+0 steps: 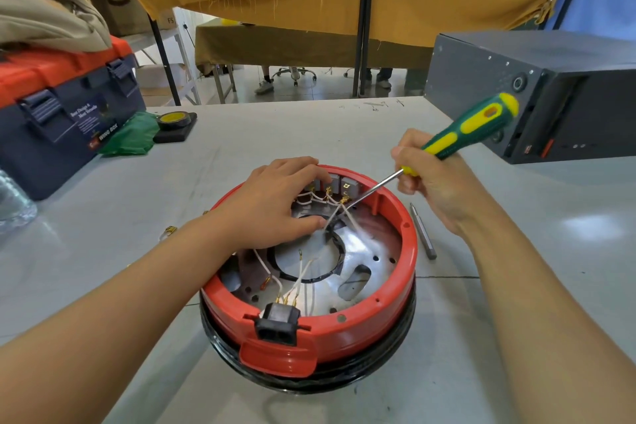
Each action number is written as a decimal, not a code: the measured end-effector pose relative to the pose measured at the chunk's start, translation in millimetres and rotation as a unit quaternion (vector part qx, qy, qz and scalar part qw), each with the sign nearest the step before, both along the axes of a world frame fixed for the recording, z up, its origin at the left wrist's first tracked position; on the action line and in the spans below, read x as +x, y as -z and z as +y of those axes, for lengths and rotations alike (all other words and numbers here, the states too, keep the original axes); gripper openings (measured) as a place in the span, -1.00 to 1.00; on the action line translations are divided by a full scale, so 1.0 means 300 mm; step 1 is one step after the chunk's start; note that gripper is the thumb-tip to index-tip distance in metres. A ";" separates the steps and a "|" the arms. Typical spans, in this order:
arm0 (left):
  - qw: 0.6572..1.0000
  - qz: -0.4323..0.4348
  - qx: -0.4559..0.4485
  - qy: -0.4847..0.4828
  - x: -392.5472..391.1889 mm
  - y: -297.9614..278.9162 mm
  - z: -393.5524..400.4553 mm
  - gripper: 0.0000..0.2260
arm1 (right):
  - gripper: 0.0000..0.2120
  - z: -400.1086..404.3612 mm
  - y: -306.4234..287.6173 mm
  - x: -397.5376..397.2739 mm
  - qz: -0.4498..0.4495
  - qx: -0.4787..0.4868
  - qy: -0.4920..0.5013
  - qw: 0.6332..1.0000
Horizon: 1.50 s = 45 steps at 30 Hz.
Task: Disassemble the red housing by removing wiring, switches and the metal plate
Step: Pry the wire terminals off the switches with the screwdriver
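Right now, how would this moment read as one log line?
right hand: grips screwdriver, tip at switch terminal | left hand: rests inside red housing, fingers on switches | wires attached

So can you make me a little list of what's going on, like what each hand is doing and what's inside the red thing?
left hand: rests on the far rim of the red housing, fingers over the switches, thumb by a white wire
right hand: grips the green and yellow screwdriver
screwdriver tip: at a brass terminal under the switches
inside the housing: white wires, metal plate, black socket at the near rim
beside the housing: a loose metal bit on the table
far left: toolbox
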<state>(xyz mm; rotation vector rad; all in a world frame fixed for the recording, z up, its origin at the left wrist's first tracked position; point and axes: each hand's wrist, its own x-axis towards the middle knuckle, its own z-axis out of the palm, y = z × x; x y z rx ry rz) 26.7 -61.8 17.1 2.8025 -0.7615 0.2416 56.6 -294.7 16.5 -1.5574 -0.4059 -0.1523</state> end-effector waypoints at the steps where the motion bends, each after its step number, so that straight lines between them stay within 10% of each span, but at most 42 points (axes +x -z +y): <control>1: 1.000 0.001 -0.002 -0.001 0.000 -0.001 0.000 -0.53 | -0.73 0.011 0.003 0.000 0.003 -0.004 -0.005 1.000; 14: 0.997 -0.049 -0.030 -0.058 -0.006 -0.027 -0.005 -0.51 | -0.78 0.003 -0.054 -0.028 -0.060 0.118 0.071 0.989; 21: 0.986 -0.045 0.095 -0.132 -0.017 -0.065 0.000 -0.45 | -0.72 0.025 -0.068 -0.049 -0.082 0.091 0.095 0.988; 45: 0.997 0.030 0.073 0.021 0.002 -0.009 0.004 -0.25 | -0.74 0.045 -0.076 -0.070 -0.145 -0.042 0.116 0.982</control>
